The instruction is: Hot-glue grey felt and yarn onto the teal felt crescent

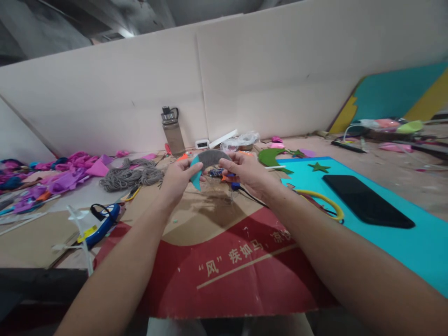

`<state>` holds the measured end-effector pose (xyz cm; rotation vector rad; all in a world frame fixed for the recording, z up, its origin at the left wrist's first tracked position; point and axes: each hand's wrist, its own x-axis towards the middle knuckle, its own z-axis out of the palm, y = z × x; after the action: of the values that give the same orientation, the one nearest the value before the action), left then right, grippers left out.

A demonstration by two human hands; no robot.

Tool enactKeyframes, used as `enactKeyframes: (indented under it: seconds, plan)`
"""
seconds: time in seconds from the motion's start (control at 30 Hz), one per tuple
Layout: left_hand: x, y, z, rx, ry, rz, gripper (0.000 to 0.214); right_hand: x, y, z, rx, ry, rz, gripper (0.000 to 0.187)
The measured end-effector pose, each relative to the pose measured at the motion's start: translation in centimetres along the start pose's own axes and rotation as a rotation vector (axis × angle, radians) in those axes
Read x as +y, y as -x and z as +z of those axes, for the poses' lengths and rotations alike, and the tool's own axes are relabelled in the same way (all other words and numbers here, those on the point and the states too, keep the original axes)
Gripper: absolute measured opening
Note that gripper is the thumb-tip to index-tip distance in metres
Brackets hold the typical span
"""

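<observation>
Holding a grey-and-blue crescent (210, 157) above the far part of the cardboard (217, 298). Left hand (178, 179) pinches the blue end, thumb in front; right hand (248, 171) pinches the grey end. Yarn (131, 175) lies past the cardboard's far left side, bottle (174, 137) stands behind it. Green crescent (269, 157) is past its far right side. Blue sheet (378, 247) sits to the cardboard's right, phone (367, 200) and star (319, 167) on it. Blue device (102, 229) lies left of the cardboard.
</observation>
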<state>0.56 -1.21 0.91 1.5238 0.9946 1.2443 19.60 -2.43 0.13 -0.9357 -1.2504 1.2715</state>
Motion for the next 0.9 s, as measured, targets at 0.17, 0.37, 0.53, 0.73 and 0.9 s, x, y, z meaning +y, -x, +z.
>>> enactKeyframes:
  seconds: [0.17,0.37,0.53,0.73,0.9]
  plan:
    - [-0.1,0.1,0.1,-0.076,0.145,-0.137,0.03,-0.7,0.1,0.1,-0.005,-0.241,-0.048,0.042]
    - [0.0,0.0,0.3,-0.022,0.274,-0.184,0.025,0.1,0.4,0.8,-0.173,-0.248,-0.053,0.044]
    - [-0.2,-0.4,0.2,0.045,0.281,-0.208,0.014,1.6,-0.2,1.1,-0.077,0.009,-0.073,0.025]
    - [-0.1,-1.2,-1.3,0.26,0.325,-0.211,0.003,-0.7,0.0,-0.3,0.045,-0.293,-0.147,0.027]
    - [-0.8,-1.9,-2.6,0.38,0.247,-0.108,0.005,-2.5,0.1,-1.9,0.199,-0.327,-0.299,0.027]
